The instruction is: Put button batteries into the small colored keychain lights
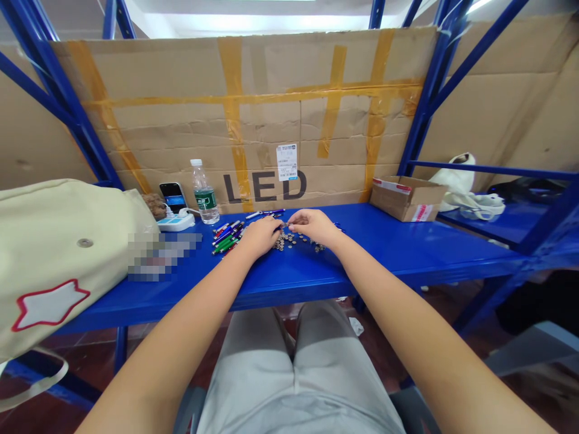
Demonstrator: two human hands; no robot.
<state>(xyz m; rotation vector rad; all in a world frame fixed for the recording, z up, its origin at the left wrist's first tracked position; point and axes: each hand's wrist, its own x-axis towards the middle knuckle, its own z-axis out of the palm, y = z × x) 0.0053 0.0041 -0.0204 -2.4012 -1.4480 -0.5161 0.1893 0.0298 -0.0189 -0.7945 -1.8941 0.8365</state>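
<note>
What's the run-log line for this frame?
left hand: at small round pieces | right hand: close to left hand | grips: unclear | pens: beside left hand | bottle: upright

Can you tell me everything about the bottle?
The bottle is see-through and looks like plastic, with a white cap on top and a green label around its lower half; the label's writing is too small to read. It stands upright on the blue table, near the cardboard and behind the pens. Nobody is touching it. I can't tell how full it is.

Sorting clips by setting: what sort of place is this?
Probably a makeshift workstation, perhaps in a workshop: a blue shelf serving as bench, taped cardboard behind it, pens and small parts on top.
</note>
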